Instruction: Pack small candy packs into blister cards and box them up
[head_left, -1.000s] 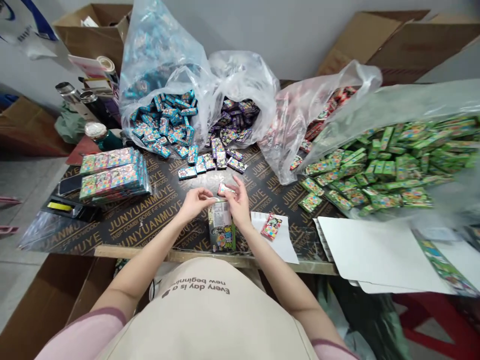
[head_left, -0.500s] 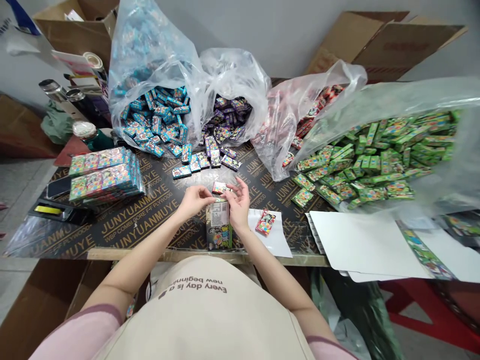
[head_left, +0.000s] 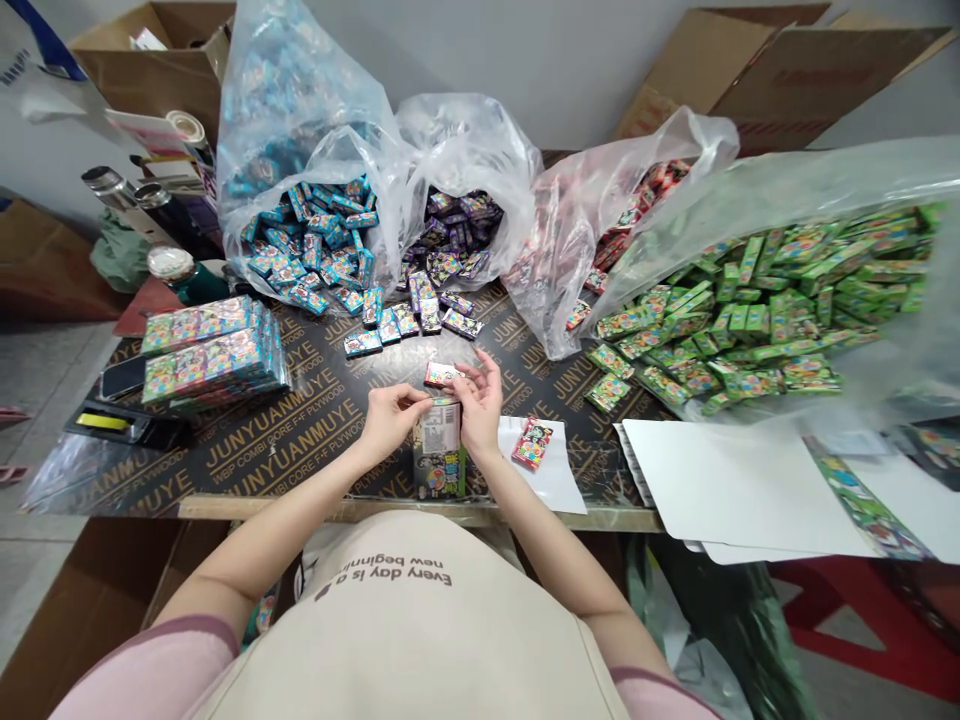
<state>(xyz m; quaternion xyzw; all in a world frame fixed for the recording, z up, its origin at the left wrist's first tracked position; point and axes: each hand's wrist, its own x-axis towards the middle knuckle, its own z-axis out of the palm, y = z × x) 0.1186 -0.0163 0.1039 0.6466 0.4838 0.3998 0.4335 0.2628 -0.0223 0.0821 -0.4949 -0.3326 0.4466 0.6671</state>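
A dark printed carton (head_left: 439, 462) with a white label stands near the table's front edge. My left hand (head_left: 394, 422) pinches the top left of this carton between thumb and fingertips. On its right side, my right hand (head_left: 481, 408) closes thumb and forefinger on the top edge, the other fingers raised. Just behind the carton lies a small red-and-white box (head_left: 441, 373), close to my right fingertips. To the right, a small red box (head_left: 532, 443) rests on a sheet of white paper (head_left: 564, 480). Whatever is inside the carton is hidden from me.
Open plastic bags spill small blue boxes (head_left: 315, 235), purple boxes (head_left: 457, 225), red boxes (head_left: 630, 215) and green boxes (head_left: 750, 320) along the back. Shrink-wrapped packs (head_left: 210, 355) are stacked left, near a tape dispenser (head_left: 124, 425). White sheets (head_left: 735, 480) overhang the right edge.
My left fingers have shifted slightly down and right along the carton's top edge. The right hand stays nearly in place. The view has tilted slightly.
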